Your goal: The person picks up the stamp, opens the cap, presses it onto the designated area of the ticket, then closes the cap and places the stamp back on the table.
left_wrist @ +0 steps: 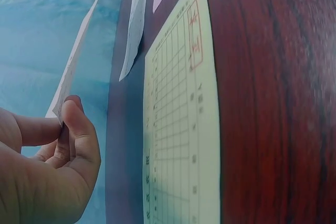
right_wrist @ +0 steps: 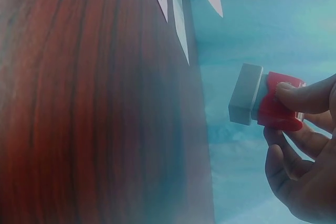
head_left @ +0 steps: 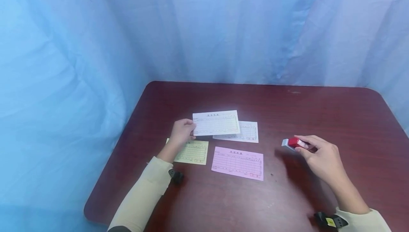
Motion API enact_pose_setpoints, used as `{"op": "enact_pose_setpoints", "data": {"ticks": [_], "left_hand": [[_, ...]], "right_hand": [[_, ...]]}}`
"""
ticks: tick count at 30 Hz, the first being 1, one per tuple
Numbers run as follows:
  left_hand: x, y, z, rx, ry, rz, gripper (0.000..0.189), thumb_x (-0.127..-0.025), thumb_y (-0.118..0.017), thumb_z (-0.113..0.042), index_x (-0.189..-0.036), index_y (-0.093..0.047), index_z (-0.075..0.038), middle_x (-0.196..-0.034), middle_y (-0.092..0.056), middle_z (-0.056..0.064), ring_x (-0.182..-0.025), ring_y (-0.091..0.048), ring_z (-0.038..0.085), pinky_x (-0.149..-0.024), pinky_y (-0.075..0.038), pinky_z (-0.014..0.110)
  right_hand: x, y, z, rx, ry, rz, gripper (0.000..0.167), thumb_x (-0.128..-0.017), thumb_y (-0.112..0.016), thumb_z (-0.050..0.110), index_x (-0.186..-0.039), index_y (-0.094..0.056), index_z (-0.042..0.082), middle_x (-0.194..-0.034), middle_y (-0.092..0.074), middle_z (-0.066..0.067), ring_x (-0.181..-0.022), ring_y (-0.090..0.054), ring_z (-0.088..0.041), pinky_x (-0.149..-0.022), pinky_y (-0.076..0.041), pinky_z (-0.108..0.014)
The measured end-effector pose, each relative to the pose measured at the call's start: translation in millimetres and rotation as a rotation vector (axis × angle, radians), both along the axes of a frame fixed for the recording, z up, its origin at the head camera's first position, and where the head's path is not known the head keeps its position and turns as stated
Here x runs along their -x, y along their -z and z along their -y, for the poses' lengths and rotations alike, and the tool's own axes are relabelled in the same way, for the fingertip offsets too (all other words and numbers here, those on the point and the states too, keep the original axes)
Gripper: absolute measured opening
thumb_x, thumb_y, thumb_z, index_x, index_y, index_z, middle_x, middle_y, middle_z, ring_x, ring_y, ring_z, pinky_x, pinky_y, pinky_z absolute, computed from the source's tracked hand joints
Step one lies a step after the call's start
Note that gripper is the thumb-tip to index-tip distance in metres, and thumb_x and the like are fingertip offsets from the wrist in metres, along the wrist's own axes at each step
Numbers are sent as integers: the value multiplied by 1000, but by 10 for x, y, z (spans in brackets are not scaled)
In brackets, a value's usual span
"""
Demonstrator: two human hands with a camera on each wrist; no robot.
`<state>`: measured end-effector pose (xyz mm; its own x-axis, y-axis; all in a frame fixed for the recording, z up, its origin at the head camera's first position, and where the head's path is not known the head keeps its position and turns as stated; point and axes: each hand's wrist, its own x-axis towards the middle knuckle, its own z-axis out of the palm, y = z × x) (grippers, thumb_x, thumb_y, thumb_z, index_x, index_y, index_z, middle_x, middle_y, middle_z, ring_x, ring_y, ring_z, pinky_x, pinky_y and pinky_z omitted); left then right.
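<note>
My left hand point(head_left: 183, 131) pinches the left edge of a white printed form slip point(head_left: 215, 123) between thumb and fingers. The left wrist view has this slip raised off the table, nearly edge-on. It partly covers a second white slip point(head_left: 249, 131), which bears a small red mark at its lower right. Below my left wrist lies a yellow slip point(left_wrist: 181, 108) with a red boxed stamp mark. A pink slip point(head_left: 237, 162), also marked in red, lies between the hands. On the right, my right hand point(head_left: 324, 157) grips a red stamp point(right_wrist: 281, 106) above the table, its grey cap point(right_wrist: 245, 94) on and pointing left.
The dark red-brown wooden table point(head_left: 255, 100) has rounded corners. Blue curtains point(head_left: 223, 29) hang behind it and along its left side. Small dark specks point(head_left: 272, 174) show right of the pink slip. Both wrists wear black straps.
</note>
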<state>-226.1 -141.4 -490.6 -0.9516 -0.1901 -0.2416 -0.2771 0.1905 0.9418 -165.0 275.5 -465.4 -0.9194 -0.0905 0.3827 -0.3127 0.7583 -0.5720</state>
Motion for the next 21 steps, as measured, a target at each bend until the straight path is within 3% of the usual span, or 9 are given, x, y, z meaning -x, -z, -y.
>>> {"op": "enact_pose_setpoints", "data": {"ticks": [21], "left_hand": [[-19, -34, 375, 64, -43, 26, 30, -100, -58, -11, -126, -62, 3, -104, -63, 17, -84, -60, 22, -71, -60, 30]], "right_hand": [[-25, -6, -14, -10, -2, 24, 39, -77, -84, -1, -115, -75, 4, -103, -73, -15, -77, -50, 5, -65, -41, -5]]}}
